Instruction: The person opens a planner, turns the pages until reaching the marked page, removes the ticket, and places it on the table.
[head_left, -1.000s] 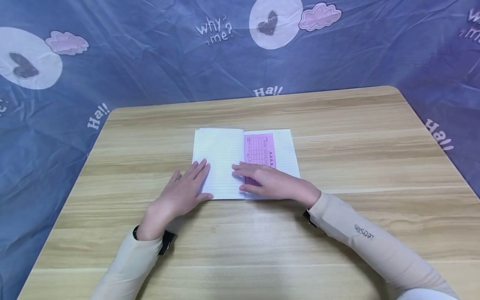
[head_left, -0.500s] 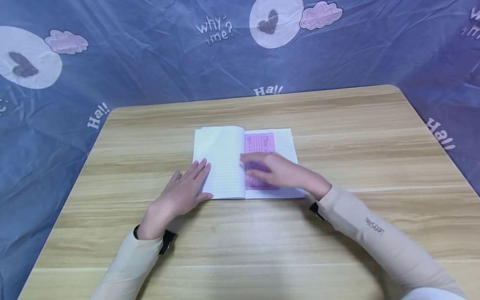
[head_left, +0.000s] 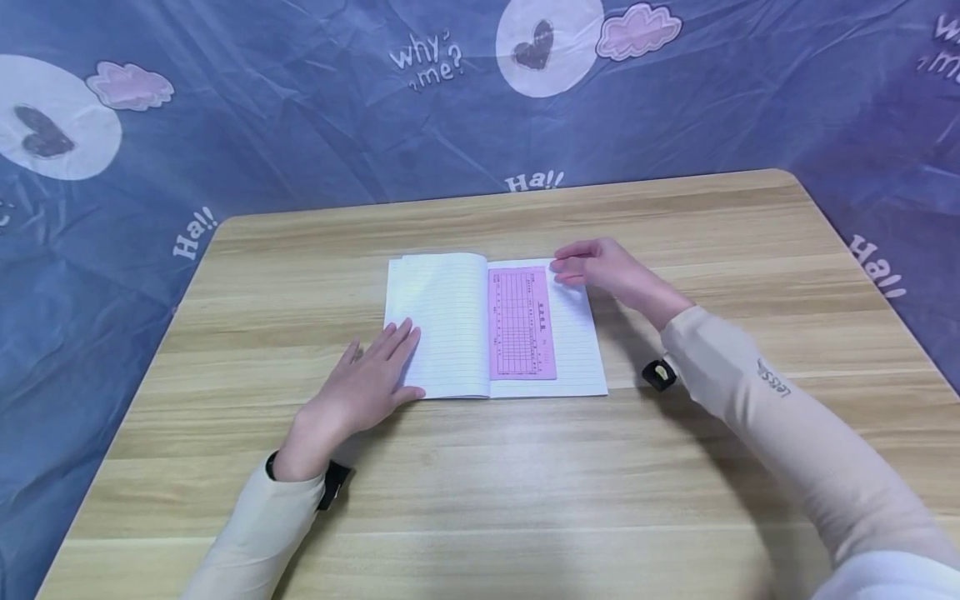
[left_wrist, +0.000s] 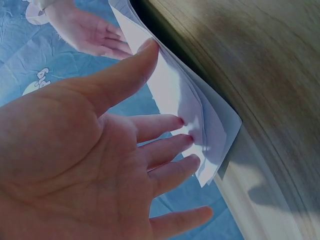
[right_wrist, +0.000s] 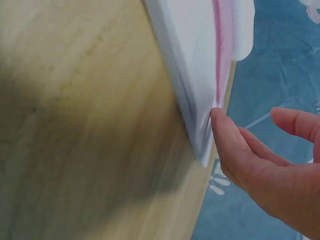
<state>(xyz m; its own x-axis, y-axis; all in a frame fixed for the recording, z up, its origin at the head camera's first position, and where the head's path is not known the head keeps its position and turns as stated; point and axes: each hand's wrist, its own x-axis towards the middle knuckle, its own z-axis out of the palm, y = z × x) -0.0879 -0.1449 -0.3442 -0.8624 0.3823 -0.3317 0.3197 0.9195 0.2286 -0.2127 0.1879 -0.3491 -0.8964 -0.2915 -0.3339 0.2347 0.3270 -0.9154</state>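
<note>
An open notebook (head_left: 442, 287) with white lined pages lies on the table. On its right page, along the fold, sits a pink printed slip (head_left: 519, 325). My left hand (head_left: 367, 383) rests on the left page's lower outer edge, fingers spread. In the left wrist view its thumb and fingertips touch the pages (left_wrist: 172, 85). At the top right corner of the notebook is my right hand (head_left: 600, 265), beside the slip and apart from it. The right wrist view shows its fingertip near the page corner, with the thumb held away.
The wooden table (head_left: 480, 483) has a straight far edge. Behind it hangs a blue printed cloth (head_left: 315, 108). A black wrist strap (head_left: 337, 483) is on the left arm, and a black device (head_left: 660, 374) sits under the right wrist.
My right hand has lifted off the pink slip and moved right and away to the notebook's top right corner, uncovering the slip. My left hand has stayed in place.
</note>
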